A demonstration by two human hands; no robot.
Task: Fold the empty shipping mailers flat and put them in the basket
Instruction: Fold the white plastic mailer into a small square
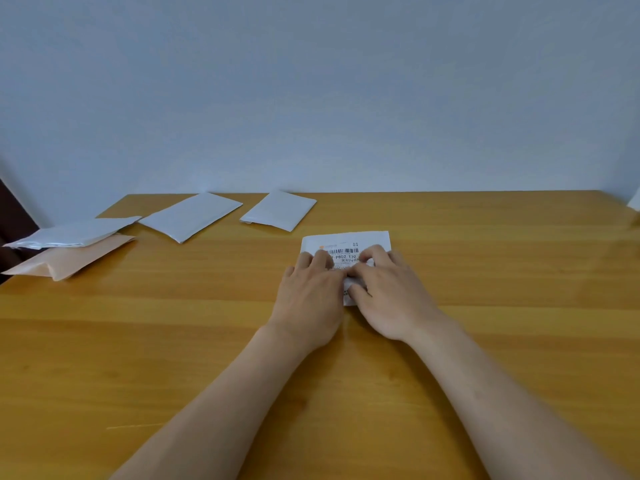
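A white mailer with a barcode label (346, 241) lies on the wooden table (173, 323) in the middle. My left hand (310, 294) rests on its left part, bent fingers pressing down near the label. My right hand (389, 292) sits on its right part, with thumb and curled fingers pinching a raised fold of the mailer at its near edge. Both hands cover most of the mailer. Two more white mailers (190, 216) (278, 210) lie flat further back. At the far left a white mailer (69, 234) overlaps a peach one (71, 259). No basket is in view.
A plain pale wall runs along the table's far edge. A small white object (634, 202) shows at the right border. A dark piece of furniture (10, 216) stands past the table's left end. Bare tabletop surrounds my forearms.
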